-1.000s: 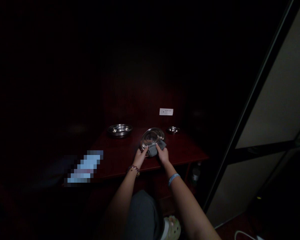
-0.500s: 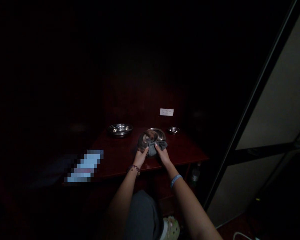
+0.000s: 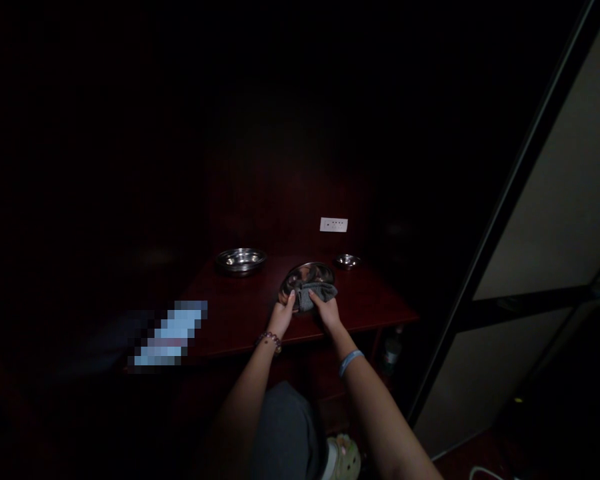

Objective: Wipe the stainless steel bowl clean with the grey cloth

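Note:
A shiny round metal plate [image 3: 300, 274] is held tilted above the front part of the dark red table [image 3: 260, 313]. My left hand [image 3: 283, 316] grips its near left rim, thumb on top. On the plate's near right edge lies a folded grey cloth [image 3: 323, 291], pinched against the rim by my right hand [image 3: 327, 311]; the fingers underneath are hidden. Back left on the table stands a wide metal bowl [image 3: 241, 261], perhaps several nested. A small metal bowl [image 3: 347, 261] sits behind the plate to the right.
A white power socket [image 3: 333, 225] is on the back panel. Below the table's right end stands a bottle [image 3: 391, 353]. A pixelated bright patch [image 3: 170, 333] covers something at the left. Pale sliding door panels [image 3: 535, 180] rise on the right. My shoe [image 3: 347, 458] shows below.
The plate has tipped further towards me, and the cloth has shifted slightly right along its near edge. Both hands keep their hold. The bowls stay in place.

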Demonstrator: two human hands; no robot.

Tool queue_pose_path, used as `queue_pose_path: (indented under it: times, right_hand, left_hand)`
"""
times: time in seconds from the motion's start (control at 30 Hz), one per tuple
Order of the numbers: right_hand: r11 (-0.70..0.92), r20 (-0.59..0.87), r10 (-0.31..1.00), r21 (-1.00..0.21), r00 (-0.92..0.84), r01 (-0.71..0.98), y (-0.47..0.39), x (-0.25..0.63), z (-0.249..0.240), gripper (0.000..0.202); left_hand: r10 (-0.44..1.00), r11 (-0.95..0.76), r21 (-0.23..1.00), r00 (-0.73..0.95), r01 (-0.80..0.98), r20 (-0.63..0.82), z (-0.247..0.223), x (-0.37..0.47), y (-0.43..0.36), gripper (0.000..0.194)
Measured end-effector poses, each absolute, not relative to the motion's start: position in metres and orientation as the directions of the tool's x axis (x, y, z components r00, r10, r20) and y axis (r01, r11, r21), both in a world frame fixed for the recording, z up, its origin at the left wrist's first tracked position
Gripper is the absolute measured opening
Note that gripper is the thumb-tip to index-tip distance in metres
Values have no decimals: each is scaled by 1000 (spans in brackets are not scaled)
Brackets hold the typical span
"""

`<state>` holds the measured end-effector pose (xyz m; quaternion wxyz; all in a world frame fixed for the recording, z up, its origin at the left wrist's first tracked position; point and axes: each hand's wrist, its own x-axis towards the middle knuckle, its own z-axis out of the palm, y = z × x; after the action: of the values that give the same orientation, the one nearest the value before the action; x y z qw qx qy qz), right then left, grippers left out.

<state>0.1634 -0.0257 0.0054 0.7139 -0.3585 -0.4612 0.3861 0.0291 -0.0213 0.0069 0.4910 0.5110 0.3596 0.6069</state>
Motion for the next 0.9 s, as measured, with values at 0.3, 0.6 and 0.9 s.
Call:
queue_pose_path:
  times: [0.3,0.6,0.9]
  right_hand:
    - [461,383,871,-854,308,-240,-25,163,7,41]
    - [540,426,796,-821,430,-185,-27,165,8,43]
    - [397,326,856,-911,400,-108,-24,170,1,45]
  left_hand:
    - [972,-226,962,-97,-155,213,11,28,-24,23]
    - [960,-235,961,-190,-145,207,17,26,-29,27]
    - [947,-319,926,-106,-203,303,19,28,-32,36]
